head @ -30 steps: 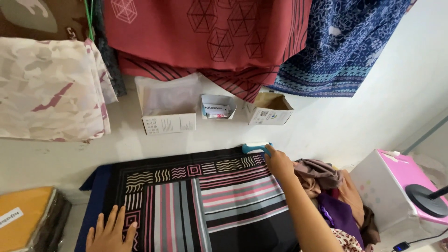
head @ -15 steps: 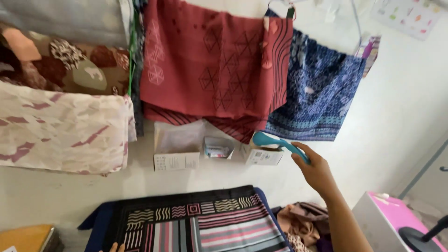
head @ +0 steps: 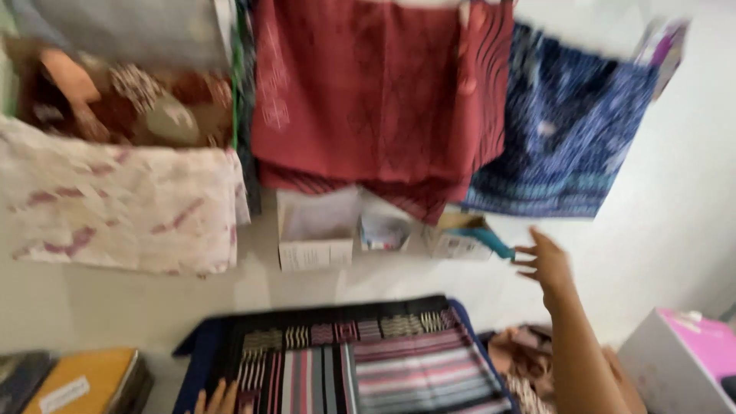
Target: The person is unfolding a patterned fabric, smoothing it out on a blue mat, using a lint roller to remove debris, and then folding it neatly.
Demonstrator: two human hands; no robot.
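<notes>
Head view, only one I have, and it's motion-blurred: my right hand [head: 546,264] is raised at right of centre, fingers spread and loose, holding nothing. A teal tool [head: 481,241], slim with a handle, sits just off the fingertips to their left, at the open mouth of a small cardboard box [head: 452,239]; I can't tell whether a fingertip touches it. Its long axis runs roughly left-right, tilting down toward the hand. Right hand is clearly the nearer one. My left hand [head: 216,399] is at the bottom edge, only fingertips visible, resting flat on the striped cloth [head: 368,360] laid out below; rest of the hand is out of frame, so I can't say more about its grip. Packages: three boxes in a row against the white wall, a larger white open box [head: 316,238] at left, a small white one [head: 383,231] in the middle with something bluish inside, the cardboard one at right. Labels too blurred to judge. A yellow-orange flat package [head: 84,379] with a white label lies bottom left. Hanging above: red cloth [head: 368,100] centre, blue patterned cloth [head: 560,146] right, pale pink-marked cloth [head: 115,203] left. A white unit with a pink top [head: 690,349] sits bottom right.
</notes>
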